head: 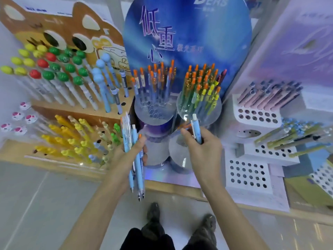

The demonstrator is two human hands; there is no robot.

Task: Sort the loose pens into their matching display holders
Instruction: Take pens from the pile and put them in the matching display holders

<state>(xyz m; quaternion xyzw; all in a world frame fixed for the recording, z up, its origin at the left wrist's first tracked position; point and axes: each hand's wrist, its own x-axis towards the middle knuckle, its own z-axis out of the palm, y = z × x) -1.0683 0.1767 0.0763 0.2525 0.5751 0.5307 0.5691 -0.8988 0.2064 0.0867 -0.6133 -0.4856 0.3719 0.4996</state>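
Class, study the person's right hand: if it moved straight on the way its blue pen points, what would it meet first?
Probably the right-hand clear round holder of orange- and yellow-topped pens, just beyond the blue pen gripped in the right hand. From one view, depth is uncertain.

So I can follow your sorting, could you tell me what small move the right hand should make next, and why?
Probably drop the orange-tipped pen from the right hand into the clear holder just above it: its pens have matching orange tops, and the hand is at its rim.
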